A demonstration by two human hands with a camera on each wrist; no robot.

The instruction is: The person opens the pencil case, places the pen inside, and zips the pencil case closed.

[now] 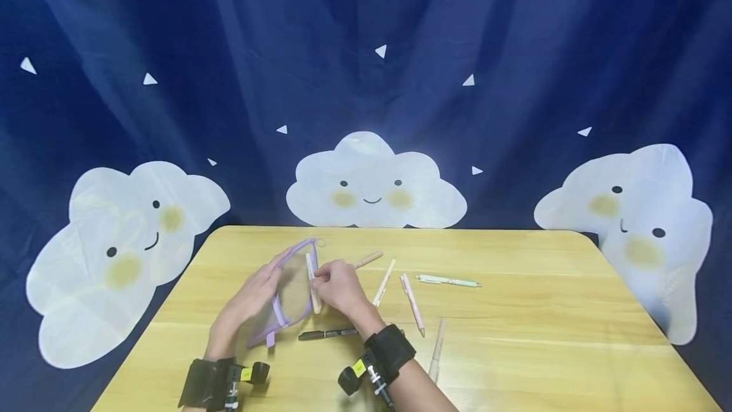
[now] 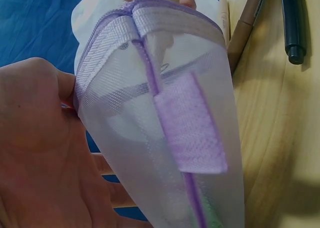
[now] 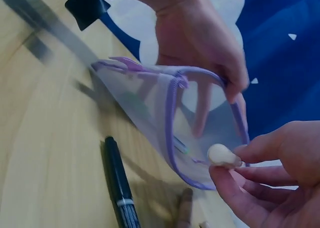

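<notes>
My left hand (image 1: 251, 297) holds the purple-trimmed mesh zip pouch (image 2: 200, 123) by its rim, with the thumb at the edge and the fingers along the side. In the right wrist view the pouch's mouth (image 3: 173, 123) gapes toward my right hand (image 3: 280, 173), and something slim with a greenish end lies inside. Between thumb and fingers my right hand pinches a cream-white pen (image 1: 311, 266) right at the opening. The pen's rounded end (image 3: 222, 155) points at the right wrist camera; the rest of it is hidden there.
On the wooden table (image 1: 543, 310), a black marker (image 1: 320, 335) lies in front of the pouch. To the right are a brown pen (image 1: 370, 259), a cream pen (image 1: 386, 278), a pink pen (image 1: 413, 305), a white-and-green pen (image 1: 448, 281) and a beige pen (image 1: 437, 351).
</notes>
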